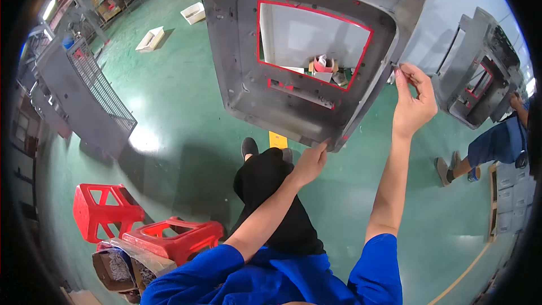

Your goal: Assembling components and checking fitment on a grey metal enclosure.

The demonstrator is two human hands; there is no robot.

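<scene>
In front of me hangs or stands a large grey moulded panel (237, 87) with a raised rim. Red edging (258, 34) runs around its rectangular opening, and more red marks a narrow slot below. My left hand (310, 165) is closed at the panel's lower edge, its fingertips partly hidden. Higher up, my right hand (415, 101) pinches at the panel's right edge. Something small and dark may be between thumb and forefinger, too small to name.
Red plastic stools (107, 212) and an open carton (116, 268) stand at lower left. A grey panel with a grille (84, 101) is at left. On the right, another person (497, 144) stands by a similar panel (480, 73). White trays (151, 39) lie on the green floor.
</scene>
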